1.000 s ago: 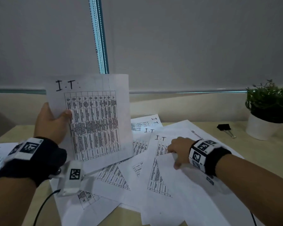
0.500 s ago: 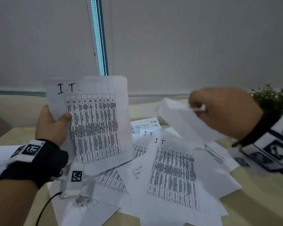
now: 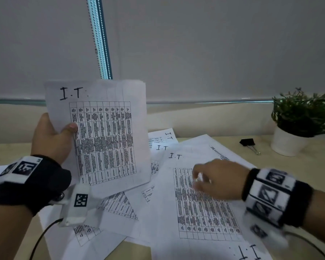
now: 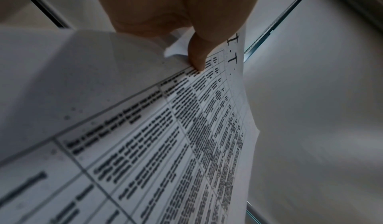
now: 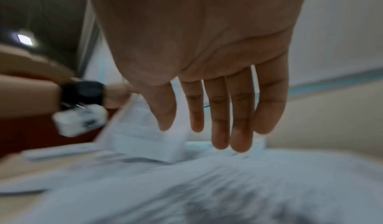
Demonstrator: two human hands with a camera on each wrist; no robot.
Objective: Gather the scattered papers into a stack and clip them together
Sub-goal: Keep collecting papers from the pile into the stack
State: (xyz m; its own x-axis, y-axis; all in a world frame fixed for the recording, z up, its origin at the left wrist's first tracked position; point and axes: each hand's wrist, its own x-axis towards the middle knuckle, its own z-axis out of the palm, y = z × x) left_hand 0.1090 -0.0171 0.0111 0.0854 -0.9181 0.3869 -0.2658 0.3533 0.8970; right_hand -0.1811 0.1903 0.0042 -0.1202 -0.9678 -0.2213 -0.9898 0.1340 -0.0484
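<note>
While the table (image 3: pixel 308 166) takes up the lower half of the head view, scattered papers (image 3: pixel 204 212) spread across its middle and lower right, overlapping at all angles, printed grids and handwritten "I.T" headings facing up. Up on the left of the frame, a held stack (image 3: pixel 105 139) stands nearly upright, top sheet facing us, and the left hand (image 3: pixel 51 139) grips its left edge, thumb (image 4: pixel 199 55) pressed on the front, the other fingers hidden behind. Over on the right, the right hand (image 3: pixel 218 179) hovers low above the sheet with the big grid, palm down; the right wrist view shows its fingers (image 5: pixel 219 113) straight and close together, holding nothing, though motion blur hides whether the tips touch paper. At the far right edge sits a potted plant (image 3: pixel 300 121) in a white pot. Just left of it, apart from the papers, a black binder clip (image 3: pixel 249 143) lies on the bare tabletop.
</note>
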